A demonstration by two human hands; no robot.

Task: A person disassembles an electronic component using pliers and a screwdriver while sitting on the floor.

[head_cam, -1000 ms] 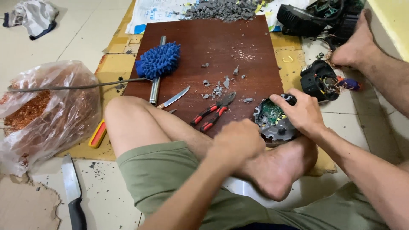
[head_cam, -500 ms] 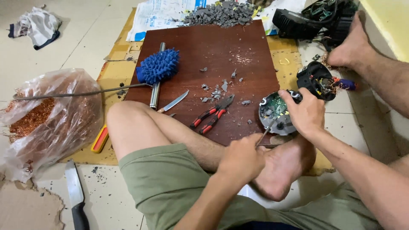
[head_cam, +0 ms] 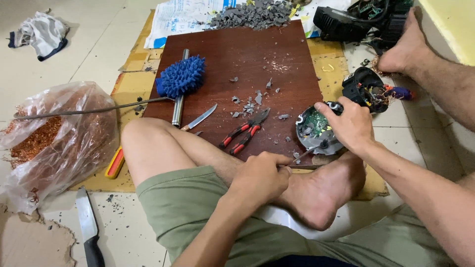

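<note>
My left hand (head_cam: pixel 262 175) is closed around a thin metal tool (head_cam: pixel 303 156), a screwdriver-like shaft whose tip touches the lower edge of a round grey device with a green circuit board (head_cam: pixel 311 129). My right hand (head_cam: pixel 350 126) grips that device from the right and holds it tilted at the edge of the dark brown wooden board (head_cam: pixel 247 59). Red-handled pliers (head_cam: pixel 245 133) lie on the board just left of the device. My bent left leg and bare foot (head_cam: pixel 321 190) lie under both hands.
A blue fuzzy brush on a metal rod (head_cam: pixel 180 79), a small knife (head_cam: pixel 200 117) and grey fragments lie on the board. A plastic bag of copper wire (head_cam: pixel 54 138) sits left, a large knife (head_cam: pixel 89 227) on the floor. Black dismantled parts (head_cam: pixel 366 89) sit right, near my other foot (head_cam: pixel 403 47).
My left hand has drawn back from the device and now holds the thin tool against its lower edge. The right hand tilted the device up so the green board shows.
</note>
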